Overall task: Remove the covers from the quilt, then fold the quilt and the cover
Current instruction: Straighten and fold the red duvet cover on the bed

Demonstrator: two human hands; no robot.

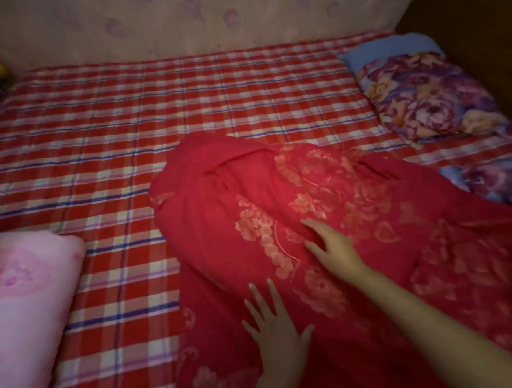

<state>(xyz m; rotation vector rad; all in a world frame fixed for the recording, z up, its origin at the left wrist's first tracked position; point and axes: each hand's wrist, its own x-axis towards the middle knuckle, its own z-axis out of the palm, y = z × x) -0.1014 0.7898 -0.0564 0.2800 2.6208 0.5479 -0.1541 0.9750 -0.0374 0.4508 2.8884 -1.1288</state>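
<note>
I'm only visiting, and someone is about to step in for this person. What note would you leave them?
Left hand: open, flat on the quilt.
Right hand: open, fingers spread, touching the quilt further up.
The quilt lies bunched on the sheet, near the pillow. A pink bundle lies at the left.
Done: the red quilt is not folded. I cannot tell whether its cover is off.
Left: strip the cover if it is on, then fold both.

We see pink bundle [24, 292] well left of left hand [277, 336]. Red checked sheet [100, 142] beyond it. Purple floral pillow [426, 98] far beyond right hand [336, 249], off to right; blue pillow [389, 48] touching behind. Patterned wall [182, 21] at back.
</note>
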